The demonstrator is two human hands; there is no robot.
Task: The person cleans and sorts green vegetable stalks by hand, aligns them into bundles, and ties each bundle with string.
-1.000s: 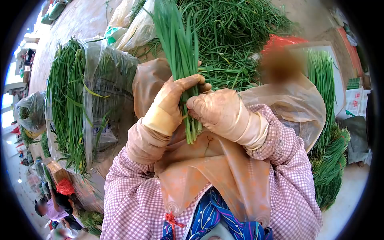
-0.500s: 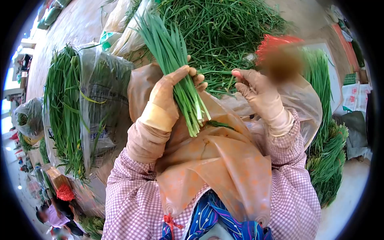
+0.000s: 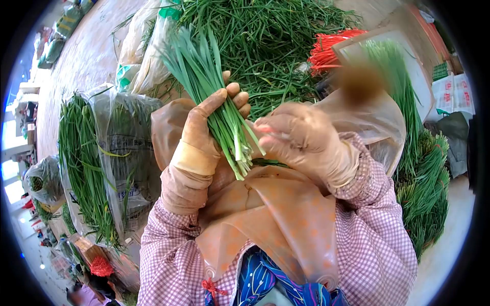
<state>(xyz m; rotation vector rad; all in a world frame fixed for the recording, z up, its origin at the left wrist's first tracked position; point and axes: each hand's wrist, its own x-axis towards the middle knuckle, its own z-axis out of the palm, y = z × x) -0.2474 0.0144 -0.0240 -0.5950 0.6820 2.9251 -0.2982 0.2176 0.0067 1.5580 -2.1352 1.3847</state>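
Head view: one left hand [image 3: 199, 133] grips one green bunch [image 3: 225, 122], one blurred right hand [image 3: 306, 140] beside it, grip unclear.

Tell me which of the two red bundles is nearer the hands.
The red bundle beyond the right hand, by the heap of loose greens; the other red bundle lies far off at the lower left.

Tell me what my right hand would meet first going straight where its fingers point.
Most likely the lower stem end of the green bunch in your left hand, though blur and depth leave that unsure.
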